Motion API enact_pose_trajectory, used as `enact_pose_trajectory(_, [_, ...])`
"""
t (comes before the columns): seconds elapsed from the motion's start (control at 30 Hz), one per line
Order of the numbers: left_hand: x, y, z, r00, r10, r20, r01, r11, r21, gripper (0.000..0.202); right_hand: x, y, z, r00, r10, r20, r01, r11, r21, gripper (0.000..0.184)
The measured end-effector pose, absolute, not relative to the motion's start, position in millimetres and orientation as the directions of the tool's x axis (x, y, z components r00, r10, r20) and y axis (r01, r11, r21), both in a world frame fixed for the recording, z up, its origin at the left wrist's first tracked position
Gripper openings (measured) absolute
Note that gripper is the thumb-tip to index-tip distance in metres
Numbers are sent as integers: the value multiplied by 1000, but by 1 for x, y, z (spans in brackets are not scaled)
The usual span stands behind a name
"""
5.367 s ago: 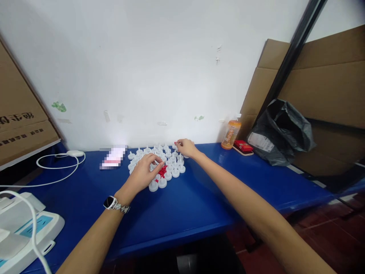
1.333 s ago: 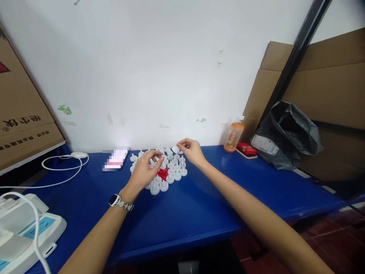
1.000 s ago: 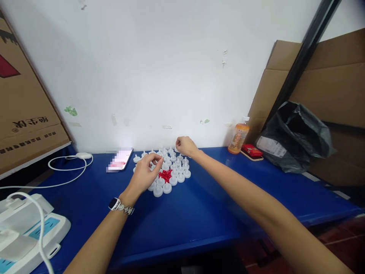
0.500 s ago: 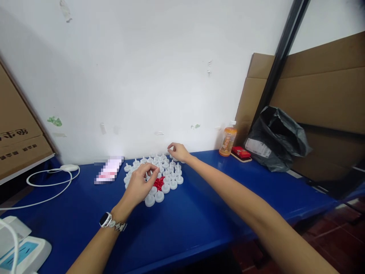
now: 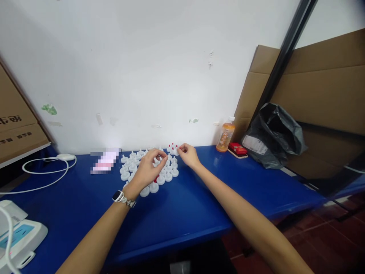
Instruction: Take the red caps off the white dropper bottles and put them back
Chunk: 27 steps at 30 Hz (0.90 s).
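Shifted rightward, right hand (image 5: 189,156) pinches a red tip (image 5: 179,148); left hand (image 5: 148,168) half-curled, contents unclear.

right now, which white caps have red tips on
The small group of caps at the back right, beside the right hand: red tips top their spouts, while the other white caps in view show bare white spouts.

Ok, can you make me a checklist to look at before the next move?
1. White pieces in view standing spout-up: ok.
2. Right hand at the red-tipped pieces: ok.
3. Left hand free of pieces: cannot tell.
4. Red bits in plain view: not ok, only a small patch shows beside the left hand.
5. Orange bottle standing apart from the white pieces: ok.
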State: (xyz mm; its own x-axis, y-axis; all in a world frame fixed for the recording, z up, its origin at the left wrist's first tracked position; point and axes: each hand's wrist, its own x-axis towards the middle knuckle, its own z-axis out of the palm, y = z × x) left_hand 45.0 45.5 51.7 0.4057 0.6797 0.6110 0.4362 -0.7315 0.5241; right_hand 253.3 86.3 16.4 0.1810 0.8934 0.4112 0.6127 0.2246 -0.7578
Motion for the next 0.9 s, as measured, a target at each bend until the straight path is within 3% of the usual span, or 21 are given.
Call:
enact_pose_trajectory(0.1, [34, 44, 48, 370, 662, 652, 465, -739, 487, 34, 223, 67, 28, 106, 900, 422, 257, 385, -886, 23])
enact_pose_trajectory(0.2, [21, 42, 47, 423, 678, 601, 451, -733, 509, 40, 194, 48, 35, 13, 909, 417, 99, 414, -905, 30])
enact_pose_trajectory(0.3, [10, 40, 47, 499, 694, 519, 392, -715, 579, 31, 178, 36, 37, -21, 887, 461, 173, 458, -872, 36])
enact_pose_trajectory(0.4, [1, 38, 50, 538, 657, 528, 364, -746, 557, 29, 174, 32, 34, -38, 880, 474, 222, 470, -855, 42])
enact_pose_trajectory(0.57, [-2, 36, 53, 552, 619, 559, 319, -776, 544, 32, 168, 33, 31, -25, 945, 326, -3, 326, -945, 49])
enact_pose_trajectory(0.63, [-1, 35, 54, 534, 647, 544, 284, -744, 605, 30, 164, 32, 33, -31, 959, 283, -89, 279, -956, 48])
enact_pose_trajectory(0.73, [-6, 39, 55, 504, 705, 499, 139, -637, 758, 29, 165, 31, 39, 3, 939, 344, -125, 342, -931, 49])
enact_pose_trajectory(0.83, [-18, 50, 56, 384, 769, 512, -84, -523, 848, 45, 176, 32, 41, 99, 889, 447, -57, 454, -889, 46])
enact_pose_trajectory(0.9, [-26, 56, 56, 266, 802, 534, -66, -538, 840, 43, 184, 34, 39, 88, 853, 515, 108, 506, -856, 40])
